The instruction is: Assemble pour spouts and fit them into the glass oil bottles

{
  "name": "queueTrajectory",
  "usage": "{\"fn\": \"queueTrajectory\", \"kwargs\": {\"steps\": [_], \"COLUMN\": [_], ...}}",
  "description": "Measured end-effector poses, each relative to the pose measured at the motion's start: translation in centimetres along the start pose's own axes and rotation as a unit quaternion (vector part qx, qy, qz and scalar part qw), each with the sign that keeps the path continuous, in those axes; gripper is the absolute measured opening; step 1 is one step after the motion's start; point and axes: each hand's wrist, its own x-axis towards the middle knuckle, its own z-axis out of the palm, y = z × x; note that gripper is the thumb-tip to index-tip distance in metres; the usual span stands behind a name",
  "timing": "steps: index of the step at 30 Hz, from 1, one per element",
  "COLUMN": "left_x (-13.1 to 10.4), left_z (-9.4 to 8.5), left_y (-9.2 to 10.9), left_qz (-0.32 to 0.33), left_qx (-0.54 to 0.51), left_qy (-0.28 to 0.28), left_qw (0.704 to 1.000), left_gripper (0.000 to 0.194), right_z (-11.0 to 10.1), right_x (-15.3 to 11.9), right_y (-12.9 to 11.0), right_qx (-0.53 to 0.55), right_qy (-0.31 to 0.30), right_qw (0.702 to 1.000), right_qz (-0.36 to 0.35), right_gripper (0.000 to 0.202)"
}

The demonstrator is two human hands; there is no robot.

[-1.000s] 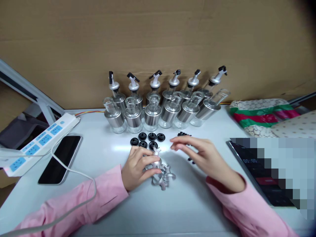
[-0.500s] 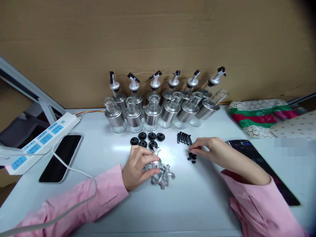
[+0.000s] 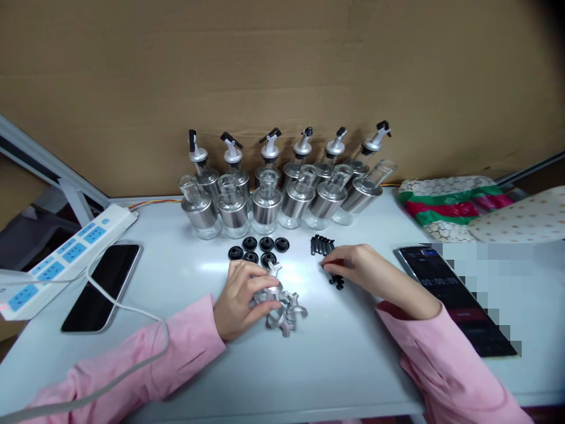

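My left hand (image 3: 243, 294) pinches a silver spout (image 3: 274, 288) while my right hand (image 3: 361, 266) seems to pinch a small black piece (image 3: 322, 267), likely a picking-up step calling for steadiness.

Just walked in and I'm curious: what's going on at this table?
Someone's left hand holds a silver spout piece beside a cluster of similar pieces. The right hand has its fingertips down by some small black pieces; whether it grips one is hard to tell. Beyond lie black discs, then six open bottles, with six spout-topped bottles behind.
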Motion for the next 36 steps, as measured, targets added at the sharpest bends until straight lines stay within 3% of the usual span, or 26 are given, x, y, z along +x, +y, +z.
{"fn": "queueTrajectory", "kwargs": {"steps": [7,11,15,20,25,32,36], "left_x": [0.1,-0.1,-0.3,-0.5,-0.5,-0.4,-0.4], "left_z": [-0.1,0.0,0.1,0.2,0.0,0.0,0.2], "left_y": [0.1,-0.1,-0.2,-0.5,-0.4,-0.2,-0.2], "left_qz": [0.000,-0.008,-0.021,-0.025,-0.040,-0.062,-0.054], "left_qx": [-0.006,-0.007,-0.006,-0.015,-0.032,-0.021,-0.036], "left_qy": [0.008,0.006,0.003,0.002,-0.023,-0.027,-0.005], "left_qw": [1.000,1.000,1.000,1.000,0.998,0.997,0.998], "left_gripper": [0.022,0.022,0.023,0.022,0.025,0.033,0.027], "right_z": [0.1,0.7,2.6,4.8,4.9,5.0,5.3], "right_x": [-0.2,0.2,1.4,2.0,1.0,0.6,0.6], "right_y": [-1.4,-3.9,-6.3,-7.0,-6.9,-6.7,-6.7], "right_qx": [0.005,0.128,0.297,0.387,0.447,0.387,0.402], "right_qy": [0.074,0.122,0.112,0.233,0.273,0.250,0.255], "right_qw": [0.995,0.980,0.941,0.890,0.850,0.883,0.875], "right_qz": [-0.059,-0.092,-0.122,-0.062,-0.058,-0.084,-0.082], "right_gripper": [0.015,0.012,0.009,0.013,0.008,0.008,0.005]}}
